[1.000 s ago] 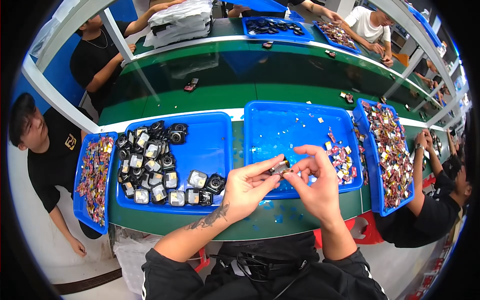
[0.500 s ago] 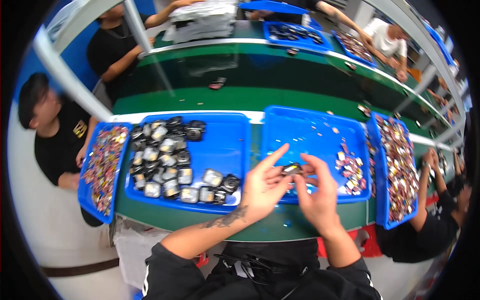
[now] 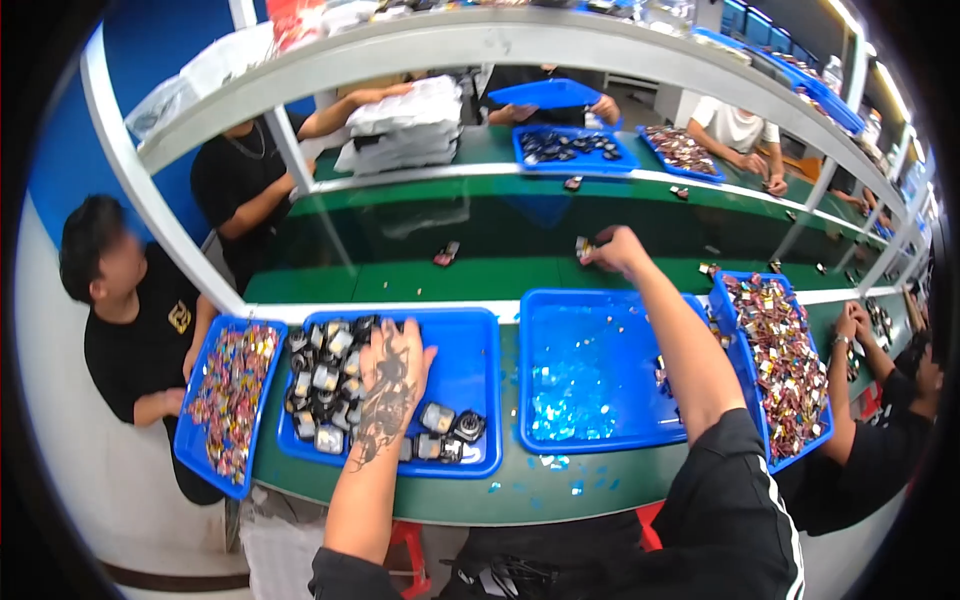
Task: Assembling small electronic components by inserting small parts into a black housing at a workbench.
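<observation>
My left hand (image 3: 393, 362) lies over the pile of black, boxy camera-like units (image 3: 327, 377) in a blue tray (image 3: 470, 330), back upward. Its fingers look stretched out with the thumb apart; whatever is beneath the palm is hidden. Across the second blue tray (image 3: 640, 436), my right arm stretches to the green belt. There my right hand (image 3: 622, 252) is closed at the fingertips on a small pink-and-white part (image 3: 584, 250). Scattered blue film pieces (image 3: 570, 412) lie in that second tray.
Trays heaped with small coloured parts stand at the far left (image 3: 232, 400) and right (image 3: 775, 370). Another small part (image 3: 446, 254) lies on the belt. A grey frame rail (image 3: 480, 40) crosses above. Several co-workers sit or stand around the line.
My hands have parted from the dark unit they both held in front of me. The left moved onto the unit tray, the right forward to the belt. The view has tilted up.
</observation>
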`<state>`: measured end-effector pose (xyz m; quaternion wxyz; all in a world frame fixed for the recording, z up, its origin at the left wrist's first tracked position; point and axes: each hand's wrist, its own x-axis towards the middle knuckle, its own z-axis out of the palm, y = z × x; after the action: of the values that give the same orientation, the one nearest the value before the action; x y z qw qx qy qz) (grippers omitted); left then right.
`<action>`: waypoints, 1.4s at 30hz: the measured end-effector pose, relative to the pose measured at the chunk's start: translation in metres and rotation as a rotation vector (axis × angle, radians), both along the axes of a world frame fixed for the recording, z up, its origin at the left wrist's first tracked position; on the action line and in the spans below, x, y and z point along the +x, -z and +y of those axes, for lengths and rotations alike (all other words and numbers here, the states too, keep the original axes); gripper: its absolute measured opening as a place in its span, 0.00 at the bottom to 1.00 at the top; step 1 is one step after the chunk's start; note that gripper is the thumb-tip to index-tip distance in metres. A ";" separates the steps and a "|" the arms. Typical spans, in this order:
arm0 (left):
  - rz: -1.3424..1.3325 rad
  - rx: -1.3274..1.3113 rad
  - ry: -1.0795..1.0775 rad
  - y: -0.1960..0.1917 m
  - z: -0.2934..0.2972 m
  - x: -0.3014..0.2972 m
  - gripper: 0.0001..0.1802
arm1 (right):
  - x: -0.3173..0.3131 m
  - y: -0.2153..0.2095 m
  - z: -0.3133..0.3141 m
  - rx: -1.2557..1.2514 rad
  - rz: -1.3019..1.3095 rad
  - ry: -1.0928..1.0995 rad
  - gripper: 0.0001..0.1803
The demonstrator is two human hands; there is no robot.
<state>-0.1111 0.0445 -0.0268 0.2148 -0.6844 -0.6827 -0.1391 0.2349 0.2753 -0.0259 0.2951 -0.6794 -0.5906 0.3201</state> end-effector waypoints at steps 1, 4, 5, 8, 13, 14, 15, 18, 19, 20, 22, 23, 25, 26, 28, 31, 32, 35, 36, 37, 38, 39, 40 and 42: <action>-0.175 -0.329 -0.044 -0.022 0.003 0.003 0.24 | 0.005 0.013 0.012 -0.069 -0.084 0.026 0.30; -0.057 -0.203 -0.003 -0.004 0.001 -0.005 0.16 | 0.002 0.025 0.012 0.063 -0.306 -0.036 0.31; -0.053 -0.205 -0.010 -0.003 0.000 -0.010 0.16 | 0.004 0.025 0.011 0.118 -0.364 -0.057 0.31; -0.206 -0.212 0.051 -0.032 0.003 0.006 0.20 | 0.054 0.058 0.024 0.560 -0.276 0.246 0.32; -1.413 -0.182 0.389 -0.043 0.003 0.032 0.18 | 0.100 -0.020 -0.020 0.211 1.456 0.680 0.09; -1.786 -0.341 0.454 -0.044 0.001 0.040 0.20 | 0.102 -0.022 -0.039 0.215 1.410 0.574 0.10; -2.150 -0.489 0.517 -0.048 0.001 0.048 0.21 | 0.093 -0.039 -0.054 0.224 1.370 0.450 0.10; -2.542 -0.798 0.501 -0.037 -0.003 0.068 0.25 | 0.073 -0.060 -0.112 0.284 0.766 0.150 0.09; -2.572 -0.858 0.473 -0.033 -0.005 0.074 0.26 | 0.073 -0.061 -0.130 0.342 0.204 -0.015 0.09; -2.567 -0.882 0.550 -0.029 -0.004 0.078 0.25 | 0.078 -0.059 -0.145 0.333 -0.102 -0.092 0.07; -2.431 -0.825 0.534 -0.030 -0.005 0.087 0.23 | 0.083 -0.054 -0.174 0.185 -0.444 -0.130 0.07; -2.294 -0.746 0.509 -0.031 -0.005 0.090 0.21 | 0.094 -0.037 -0.176 0.207 -0.468 -0.114 0.08; -2.285 -0.744 0.549 -0.025 -0.006 0.090 0.16 | 0.100 -0.031 -0.193 0.154 -0.635 -0.044 0.10; -2.241 -0.728 0.565 -0.023 -0.007 0.094 0.15 | 0.102 -0.030 -0.197 0.134 -0.631 -0.053 0.11; -2.245 -0.738 0.586 -0.018 -0.009 0.097 0.14 | 0.107 -0.023 -0.204 0.057 -0.569 -0.064 0.13; -2.256 -0.671 0.560 -0.017 -0.014 0.093 0.13 | 0.101 -0.007 -0.204 0.293 -0.723 -0.085 0.07; -2.225 -0.665 0.517 -0.016 -0.019 0.090 0.13 | 0.099 -0.003 -0.204 0.299 -0.667 -0.116 0.07; -2.081 -0.657 0.567 -0.016 -0.024 0.091 0.19 | 0.089 -0.032 -0.227 0.288 -0.687 -0.034 0.05; -1.965 -0.655 0.634 -0.014 -0.024 0.096 0.20 | 0.083 -0.043 -0.244 0.431 -0.561 -0.059 0.02; -1.915 -0.714 0.617 -0.010 -0.020 0.101 0.20 | 0.076 -0.050 -0.257 0.479 -0.480 -0.093 0.02; -1.822 -0.797 0.667 -0.009 -0.021 0.100 0.18 | 0.055 -0.061 -0.270 0.533 -0.412 -0.126 0.04; -1.513 -0.459 0.870 0.012 -0.020 0.105 0.17 | 0.031 -0.072 -0.277 0.579 -0.379 -0.243 0.05; -1.456 -0.500 0.835 0.007 -0.022 0.106 0.17 | 0.011 -0.080 -0.283 0.503 -0.291 -0.302 0.07; -1.384 -0.607 0.798 -0.006 -0.037 0.109 0.17 | -0.017 -0.087 -0.291 0.480 -0.173 -0.460 0.09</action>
<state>-0.0025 0.0073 -0.0208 -0.5084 -0.6624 -0.3755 -0.4023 0.2181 -0.0152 0.0608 0.3155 -0.4643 -0.8096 0.1715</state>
